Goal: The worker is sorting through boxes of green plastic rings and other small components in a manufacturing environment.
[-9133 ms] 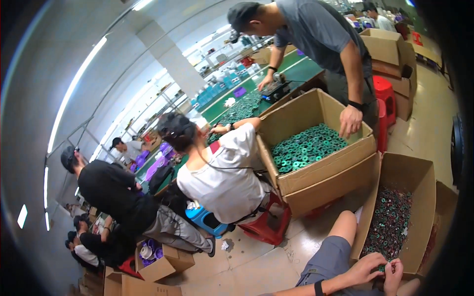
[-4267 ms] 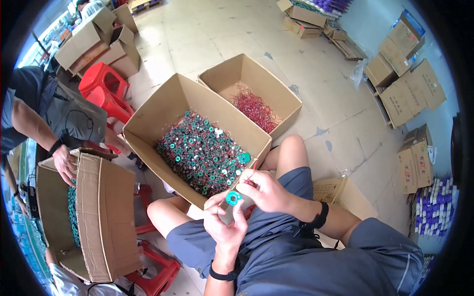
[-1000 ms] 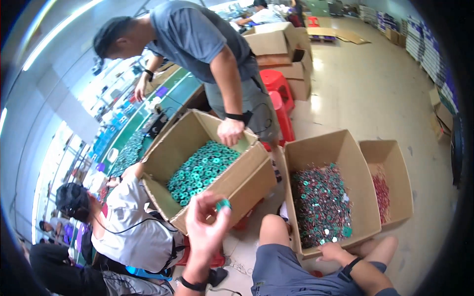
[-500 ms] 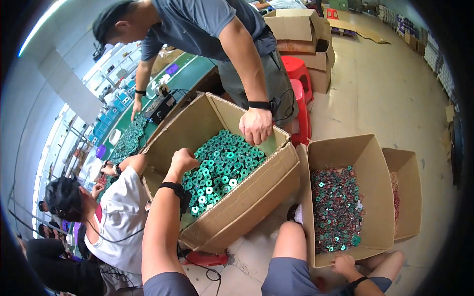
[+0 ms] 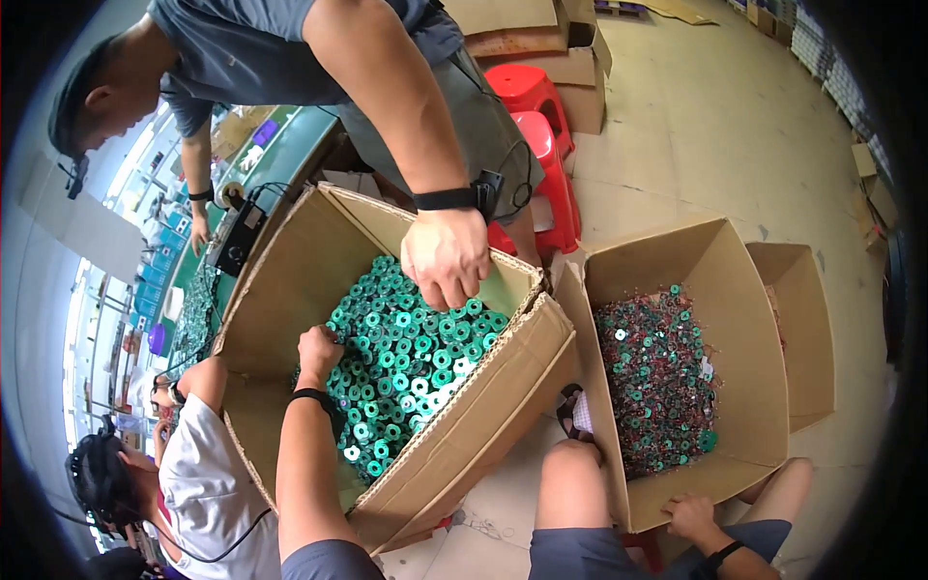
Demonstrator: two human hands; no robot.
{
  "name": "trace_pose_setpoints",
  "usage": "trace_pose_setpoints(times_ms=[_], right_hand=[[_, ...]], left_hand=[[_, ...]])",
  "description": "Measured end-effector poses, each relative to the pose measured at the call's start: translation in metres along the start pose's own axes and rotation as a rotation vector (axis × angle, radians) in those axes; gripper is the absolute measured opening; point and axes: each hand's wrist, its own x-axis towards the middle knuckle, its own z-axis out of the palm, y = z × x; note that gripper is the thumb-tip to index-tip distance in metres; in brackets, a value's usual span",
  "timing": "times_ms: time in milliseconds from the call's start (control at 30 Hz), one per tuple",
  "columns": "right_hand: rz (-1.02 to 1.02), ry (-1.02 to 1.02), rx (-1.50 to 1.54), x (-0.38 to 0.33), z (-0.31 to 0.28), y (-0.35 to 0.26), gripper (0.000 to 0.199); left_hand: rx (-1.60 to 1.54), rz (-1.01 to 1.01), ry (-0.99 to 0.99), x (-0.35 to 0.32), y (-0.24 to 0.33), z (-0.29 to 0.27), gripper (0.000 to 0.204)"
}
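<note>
A large cardboard box (image 5: 464, 454) stands tilted in front of me, filled with round green ring-shaped parts (image 5: 406, 348) that look like small circuit boards. My left hand (image 5: 319, 352) reaches in at the left side of the pile, fingers curled; whatever they hold is hidden. On the right, a second cardboard box (image 5: 749, 387) contains loose red and dark bits mixed with a few green rings (image 5: 657, 377). My right hand (image 5: 688, 517) grips that box's near rim, fingers bent over the edge. A co-worker's hand (image 5: 447, 253) hangs in a loose fist over the far rim of the first box.
A co-worker in grey leans over from the far left, the other hand at a green workbench (image 5: 280, 159). Another person in white (image 5: 213, 483) sits left of the box. Red stools (image 5: 546, 174) and stacked cartons (image 5: 580, 87) stand behind. A third box (image 5: 802, 338) is at far right.
My left hand has moved left and lower across the ring pile. The view has shifted, and the co-worker's arm appears larger and nearer. My right hand remains at the box rim.
</note>
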Motion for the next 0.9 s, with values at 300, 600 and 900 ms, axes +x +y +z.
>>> trace_pose_setpoints(times_ms=[300, 600, 900], right_hand=[[-0.024, 0.045, -0.015, 0.002, 0.003, 0.000, 0.038], [-0.117, 0.099, -0.088, -0.004, 0.011, 0.001, 0.030], [-0.009, 0.064, 0.074, 0.004, 0.021, 0.006, 0.024]], left_hand=[[0.038, -0.071, 0.034, -0.007, 0.003, 0.004, 0.036], [0.363, 0.124, 0.034, -0.021, 0.040, -0.075, 0.039], [-0.584, 0.480, -0.304, -0.304, 0.245, -0.184, 0.017]])
